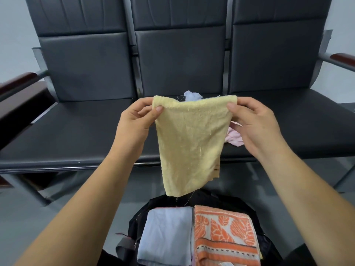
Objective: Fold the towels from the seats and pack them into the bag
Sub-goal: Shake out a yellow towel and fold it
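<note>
A pale yellow towel (190,146) hangs in the air in front of the seats. My left hand (134,123) pinches its top left corner and my right hand (255,121) pinches its top right corner. Below it stands an open black bag (249,212). Inside lie a folded light blue towel (165,233) on the left and a folded orange leaf-patterned towel (224,235) on the right. On the middle seat behind the yellow towel lie a crumpled light blue towel (192,96) and a crumpled pink towel (234,138), both partly hidden.
A row of three black padded seats (76,129) with high backs fills the view. Dark red armrests (17,79) stick out at both ends. Grey floor (28,223) lies around the bag.
</note>
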A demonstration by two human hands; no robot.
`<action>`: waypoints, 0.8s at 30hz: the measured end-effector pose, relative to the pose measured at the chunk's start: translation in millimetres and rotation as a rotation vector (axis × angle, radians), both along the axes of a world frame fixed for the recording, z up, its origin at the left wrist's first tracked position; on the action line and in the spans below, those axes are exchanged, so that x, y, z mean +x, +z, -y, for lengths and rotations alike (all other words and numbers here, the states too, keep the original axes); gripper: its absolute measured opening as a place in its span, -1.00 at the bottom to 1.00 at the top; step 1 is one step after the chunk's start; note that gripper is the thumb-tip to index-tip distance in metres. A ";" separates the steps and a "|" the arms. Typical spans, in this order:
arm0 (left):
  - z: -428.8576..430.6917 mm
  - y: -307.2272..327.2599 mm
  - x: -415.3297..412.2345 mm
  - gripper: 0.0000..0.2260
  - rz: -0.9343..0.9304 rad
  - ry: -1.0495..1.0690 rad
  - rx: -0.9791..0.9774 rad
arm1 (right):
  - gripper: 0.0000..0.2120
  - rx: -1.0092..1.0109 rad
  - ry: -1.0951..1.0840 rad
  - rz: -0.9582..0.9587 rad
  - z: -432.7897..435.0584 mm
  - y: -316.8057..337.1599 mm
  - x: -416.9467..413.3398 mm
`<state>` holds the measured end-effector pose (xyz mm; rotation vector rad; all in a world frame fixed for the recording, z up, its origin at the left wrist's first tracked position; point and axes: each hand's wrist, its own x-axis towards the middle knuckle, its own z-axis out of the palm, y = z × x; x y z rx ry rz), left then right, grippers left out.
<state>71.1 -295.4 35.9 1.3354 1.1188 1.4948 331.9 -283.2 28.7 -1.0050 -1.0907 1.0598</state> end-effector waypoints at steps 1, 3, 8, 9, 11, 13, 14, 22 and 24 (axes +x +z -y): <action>0.5 0.4 0.8 -0.82 0.001 -0.015 0.018 | -0.79 0.027 0.034 -0.022 1.1 1.2 -0.9; 2.0 0.7 0.7 -0.65 -0.066 -0.050 0.059 | -0.56 0.066 0.172 -0.027 1.9 1.8 -1.0; -0.8 -2.5 -2.0 -0.23 -0.456 -0.268 0.041 | -0.03 0.045 0.440 0.111 -0.4 -2.4 -2.9; -0.8 -3.3 -2.1 -0.25 -0.488 -0.269 0.012 | -0.04 0.007 0.403 0.167 -1.1 -4.1 -3.3; 0.6 -6.0 1.0 -0.41 -0.501 -0.225 -0.050 | -0.10 -0.066 0.295 0.276 -1.3 -7.7 -4.2; -3.8 -13.3 4.5 -0.69 -0.471 -0.090 -0.137 | -0.23 -0.136 0.182 0.272 -1.4 -9.9 -5.4; -5.1 -15.0 5.5 -0.77 -0.428 -0.041 -0.176 | -0.32 -0.160 0.138 0.222 -1.6 -11.5 -5.7; -2.6 -9.0 8.1 -0.66 -0.724 -0.133 -0.125 | -0.50 -0.178 0.355 0.343 -4.2 -10.2 1.4; -3.1 -9.8 8.8 -0.83 -0.804 -0.052 -0.051 | -0.40 -0.094 0.305 0.752 -2.2 -8.6 0.1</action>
